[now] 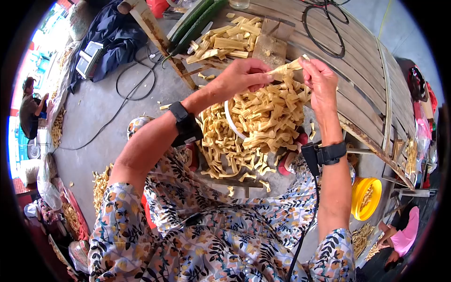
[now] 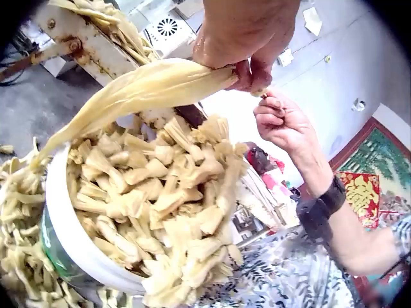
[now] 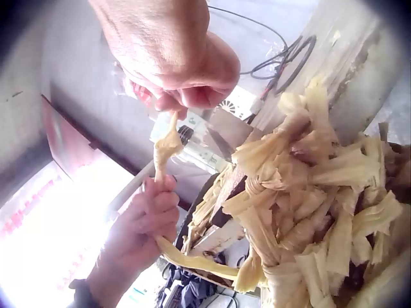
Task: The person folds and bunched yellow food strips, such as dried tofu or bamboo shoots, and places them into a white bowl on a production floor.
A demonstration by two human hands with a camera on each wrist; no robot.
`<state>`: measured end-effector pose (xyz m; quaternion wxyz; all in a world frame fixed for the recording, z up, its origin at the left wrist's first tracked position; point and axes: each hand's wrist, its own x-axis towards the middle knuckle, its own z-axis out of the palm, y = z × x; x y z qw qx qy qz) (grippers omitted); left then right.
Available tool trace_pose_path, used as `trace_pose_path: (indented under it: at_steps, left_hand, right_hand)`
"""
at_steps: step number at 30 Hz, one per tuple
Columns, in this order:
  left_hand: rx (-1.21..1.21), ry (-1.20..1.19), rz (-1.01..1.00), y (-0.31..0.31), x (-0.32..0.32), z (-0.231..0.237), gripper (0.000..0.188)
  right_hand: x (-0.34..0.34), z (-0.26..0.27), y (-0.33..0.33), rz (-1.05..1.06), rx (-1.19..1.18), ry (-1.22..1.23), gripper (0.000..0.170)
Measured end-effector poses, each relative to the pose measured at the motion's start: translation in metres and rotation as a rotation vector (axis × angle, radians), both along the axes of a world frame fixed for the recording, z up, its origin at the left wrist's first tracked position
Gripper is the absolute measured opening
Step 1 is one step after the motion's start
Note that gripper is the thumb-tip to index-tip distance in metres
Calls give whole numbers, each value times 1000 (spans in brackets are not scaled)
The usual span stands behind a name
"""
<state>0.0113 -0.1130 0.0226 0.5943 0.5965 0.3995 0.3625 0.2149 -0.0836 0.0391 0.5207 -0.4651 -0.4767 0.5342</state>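
Left hand (image 1: 244, 74) and right hand (image 1: 322, 81), both in a pinch on a yellow strip (image 1: 284, 71) near a heaped bucket (image 2: 59, 212).

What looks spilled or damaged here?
Loose yellow pieces lie outside the bucket, which is heaped above its rim, so possibly overflow. The pale metal frame nearby is rust-stained.

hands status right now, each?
Left hand: closed, pinching a yellow strip.
Right hand: closed, pinching the same strip.
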Motion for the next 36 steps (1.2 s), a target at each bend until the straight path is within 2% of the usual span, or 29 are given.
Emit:
trace_pose_path:
  at_steps: [3, 4, 7, 8, 11, 12, 16, 18, 21, 24, 27, 28, 31, 32, 36]
  left_hand:
    - [168, 120, -31, 5, -9, -9, 16]
    - [174, 142, -34, 6, -12, -8, 19]
    - [59, 4, -51, 5, -13, -6, 22]
    - [62, 13, -57, 4, -11, -7, 22]
    - [36, 6, -77, 4, -5, -8, 24]
    - [8, -20, -85, 4, -5, -3, 24]
    - [-249, -254, -138, 9, -15, -3, 22]
    - [-348, -349, -192, 12, -17, -4, 21]
    - [-134, -58, -151, 9, -19, 5, 19]
    - [319, 270, -100, 25, -24, -17, 19]
    - [328, 338, -22, 33, -28, -10, 19]
    - [396, 350, -16, 35, -30, -2, 21]
    - [301, 222, 107, 49, -24, 11, 23]
    - [382, 261, 129, 56, -21, 15, 25]
    - [413, 288, 286, 85, -7, 2, 23]
  right_hand:
    - [0, -1, -3, 60, -14, -130, 17]
    - [0, -1, -4, 89, -19, -193, 17]
    - [-8, 11, -11, 123, -164, -245, 20]
    - [-11, 4, -12, 211, -179, -207, 28]
    - [-27, -13, -16, 334, -90, 12, 24]
    - [-32, -13, -15, 298, -79, 59, 18]
    - [-24, -9, -8, 192, -121, 154, 14]
    - [-22, -9, -6, 222, -154, 188, 14]
    - [-22, -10, -3, 251, -196, 162, 16]
    - [-17, -7, 4, 220, -196, 142, 20]
    - [-16, -9, 18, 147, -179, 141, 21]
    - [-17, -10, 22, 129, -174, 152, 21]
    - [-21, -8, 39, 59, -135, 197, 20]
    - [-22, -9, 47, 34, -112, 226, 20]
    - [-28, -21, 67, -76, -85, 290, 19]
